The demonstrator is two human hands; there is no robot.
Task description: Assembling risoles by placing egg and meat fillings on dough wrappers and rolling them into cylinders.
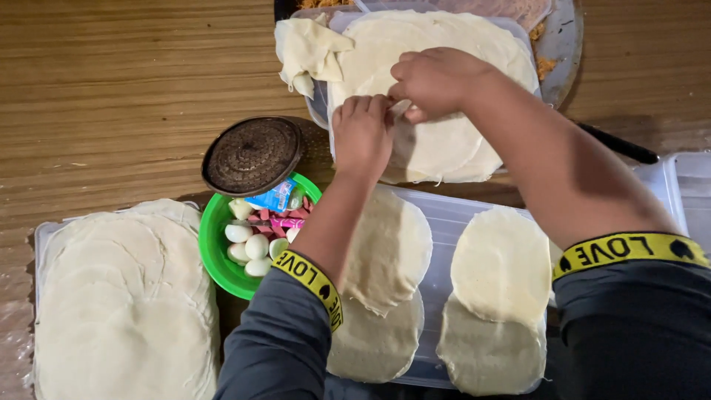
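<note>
A stack of thin round dough sheets (437, 141) lies on a clear tray at the top middle. My left hand (361, 133) and my right hand (437, 80) meet at its left edge, both pinching the top sheet and peeling it up. Below my arms, several round dough sheets (500, 263) are laid out on a clear plastic lid (444, 222), overlapping in two columns. Both wrists carry yellow-and-black cuffs on dark grey sleeves.
A green bowl (215, 255) holds whole white eggs, pink sausage pieces and a blue packet. A round dark lid (252, 154) sits beside it. Another dough stack (126, 296) fills the lower left. Crumpled dough (305, 50) and a metal plate (563, 44) are at the top.
</note>
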